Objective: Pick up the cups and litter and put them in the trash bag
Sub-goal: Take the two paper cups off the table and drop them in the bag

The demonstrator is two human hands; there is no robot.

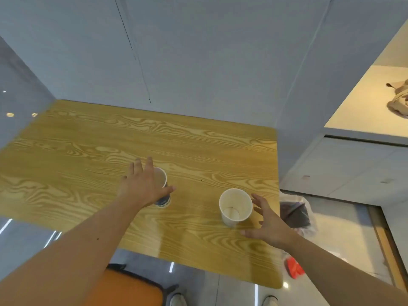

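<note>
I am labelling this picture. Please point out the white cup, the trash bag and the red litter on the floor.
white cup (235,206): head view, inner wall.
trash bag (294,214): head view, dark inside of the bag, beside the table's right edge.
red litter (294,269): head view, middle of the red piece.

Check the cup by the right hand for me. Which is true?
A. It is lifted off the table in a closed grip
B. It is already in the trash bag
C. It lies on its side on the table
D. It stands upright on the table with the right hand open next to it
D: the white cup stands mouth-up on the table, and the right hand sits beside it with fingers spread, not closed around it.
</note>
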